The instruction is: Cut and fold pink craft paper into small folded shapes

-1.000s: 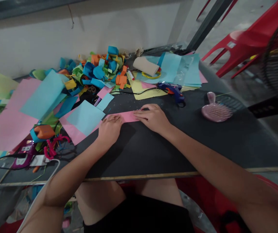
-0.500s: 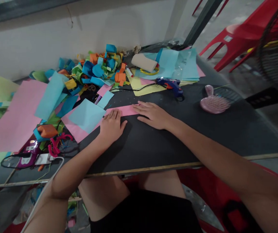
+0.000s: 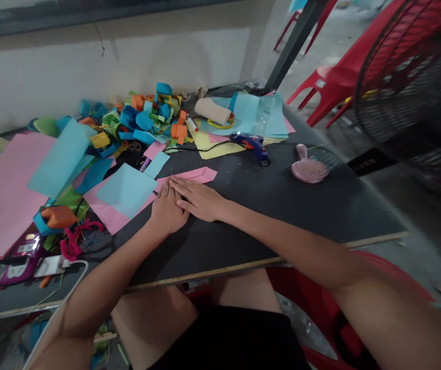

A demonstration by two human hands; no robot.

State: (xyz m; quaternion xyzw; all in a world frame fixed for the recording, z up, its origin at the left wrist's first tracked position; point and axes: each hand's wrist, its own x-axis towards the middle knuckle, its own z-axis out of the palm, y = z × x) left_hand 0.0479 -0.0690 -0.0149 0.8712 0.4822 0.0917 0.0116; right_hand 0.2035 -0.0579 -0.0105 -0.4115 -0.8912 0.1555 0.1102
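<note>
A folded strip of pink paper (image 3: 205, 174) lies on the dark tabletop, its right end uncovered and slightly raised. My left hand (image 3: 169, 209) presses flat on the strip's left part, fingers stretched out. Beside it and partly over it, my right hand (image 3: 197, 199) lies flat on the strip, its fingertips touching the left fingers. Just left of my hands, a light blue sheet (image 3: 126, 190) rests on a pink sheet (image 3: 112, 221). A smaller light blue piece (image 3: 157, 165) sits behind them.
Behind are a heap of coloured paper pieces (image 3: 143, 118), a blue glue gun (image 3: 254, 146) with its cord and a cardboard roll (image 3: 213, 110). A pink hairbrush (image 3: 309, 169) lies right, near a fan (image 3: 409, 87). Pink pliers (image 3: 74, 241) and a purple device (image 3: 25, 259) lie left.
My right hand has slid left along the pink strip until it meets my left hand, uncovering the strip's right end. The whole view has shifted slightly.
</note>
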